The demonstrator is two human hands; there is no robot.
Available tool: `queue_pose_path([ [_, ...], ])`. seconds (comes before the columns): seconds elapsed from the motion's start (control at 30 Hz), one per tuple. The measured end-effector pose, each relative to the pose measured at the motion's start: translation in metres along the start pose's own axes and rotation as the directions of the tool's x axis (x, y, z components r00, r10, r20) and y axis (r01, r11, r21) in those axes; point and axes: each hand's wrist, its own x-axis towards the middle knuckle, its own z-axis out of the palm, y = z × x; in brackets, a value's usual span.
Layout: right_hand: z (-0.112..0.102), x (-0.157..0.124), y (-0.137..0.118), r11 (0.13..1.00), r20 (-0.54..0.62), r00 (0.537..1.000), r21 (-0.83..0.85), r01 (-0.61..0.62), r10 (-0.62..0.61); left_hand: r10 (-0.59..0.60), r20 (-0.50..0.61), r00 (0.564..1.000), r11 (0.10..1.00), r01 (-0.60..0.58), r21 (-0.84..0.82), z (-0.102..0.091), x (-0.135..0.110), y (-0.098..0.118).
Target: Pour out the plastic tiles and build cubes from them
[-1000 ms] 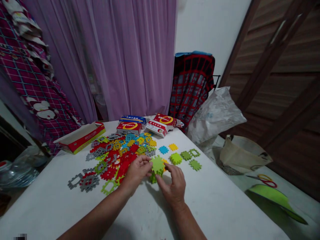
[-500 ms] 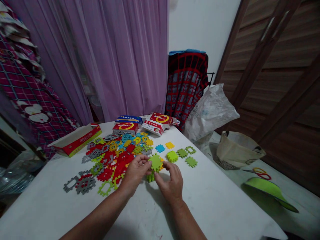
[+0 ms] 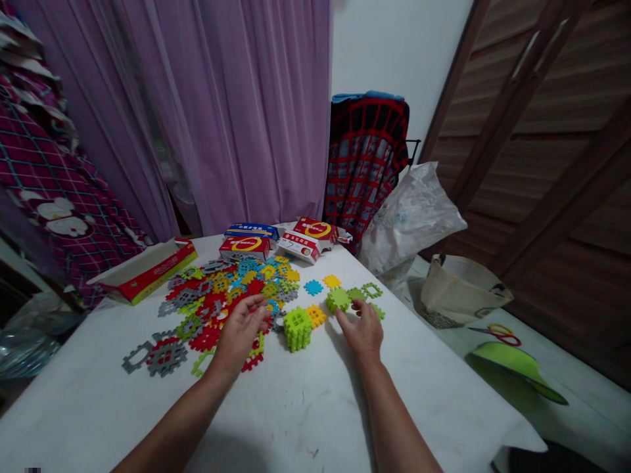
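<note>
At the right of the table, my right hand (image 3: pixel 363 328) has its thumb and fingers at the near and right edges of a flat green toothed building tile (image 3: pixel 338 299). That tile lies on top of a small stack. My left hand (image 3: pixel 242 332) is raised over the near edge of the loose tile pile (image 3: pixel 211 309), fingers apart and a little curled, with nothing in it. Between my hands stands a lime-green block of tiles (image 3: pixel 297 330), with a yellow tile (image 3: pixel 316 316) beside it.
Blue (image 3: pixel 313 288) and orange (image 3: pixel 332 281) tiles and a green frame tile (image 3: pixel 372 290) lie beyond my right hand. Small red boxes (image 3: pixel 245 247) and a blue box (image 3: pixel 251 230) sit at the back. An open red carton (image 3: pixel 158 270) stands at left. Scissors (image 3: pixel 503 335) are off the table's right side.
The green tile that both hands held in the middle has gone right, onto the stack, with my right hand. My left hand has let go and drawn back left, uncovering the lime-green block.
</note>
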Motion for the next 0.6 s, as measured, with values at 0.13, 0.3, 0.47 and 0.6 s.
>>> queue_pose_path([
  [0.13, 0.008, 0.001, 0.011, 0.998, 0.054, 0.997, -0.028, -0.048, 0.049, -0.028, -0.086, 0.996, 1.0, 0.027, -0.014, -0.03, 0.0, -0.019],
  [0.3, 0.011, 0.002, 0.014, 0.995, 0.071, 0.993, -0.038, -0.09, 0.092, -0.063, -0.205, 0.977, 0.998, 0.061, -0.018, -0.06, -0.006, -0.038],
  [0.47, 0.002, 0.005, 0.015, 0.99, 0.051, 0.989, -0.008, -0.139, 0.139, -0.075, -0.254, 0.964, 0.997, 0.07, -0.028, -0.081, -0.008, -0.053],
  [0.6, -0.013, 0.0, 0.022, 0.979, 0.008, 0.981, -0.064, -0.192, 0.193, -0.048, -0.291, 0.955, 0.999, 0.052, 0.005, -0.092, -0.006, -0.062],
])
